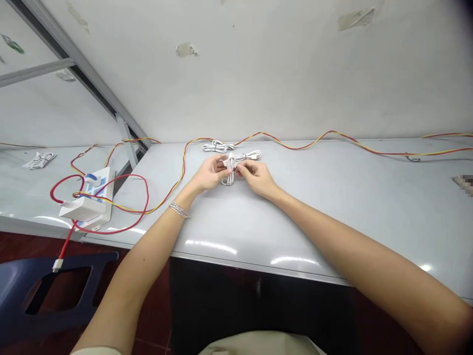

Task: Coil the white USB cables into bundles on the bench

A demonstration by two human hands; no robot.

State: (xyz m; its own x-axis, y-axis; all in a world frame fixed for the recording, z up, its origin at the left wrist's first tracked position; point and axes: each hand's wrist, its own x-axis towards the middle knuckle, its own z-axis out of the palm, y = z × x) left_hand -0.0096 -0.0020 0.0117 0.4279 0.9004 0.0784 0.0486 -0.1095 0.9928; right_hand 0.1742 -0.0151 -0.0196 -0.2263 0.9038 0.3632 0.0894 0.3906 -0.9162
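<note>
Between my hands, just above the grey table, is a coiled white cable [229,176]. My left hand [210,174] holds the bundle from its left side, fingers curled around it. The fingertips of my right hand [256,176] are pinched at the middle of the same bundle, on what looks like a thin dark tie. Two more white cable bundles lie behind my hands: one bundle [218,146] near the wall, and another bundle [250,156] slightly nearer and to the right, bound with a dark tie.
The grey table [332,187] meets a white wall. At the left are a power strip [107,190] with a white adapter [83,209], looped red cable and another white bundle [40,160]. Red and yellow wires run along the wall. A blue chair [84,296] stands below.
</note>
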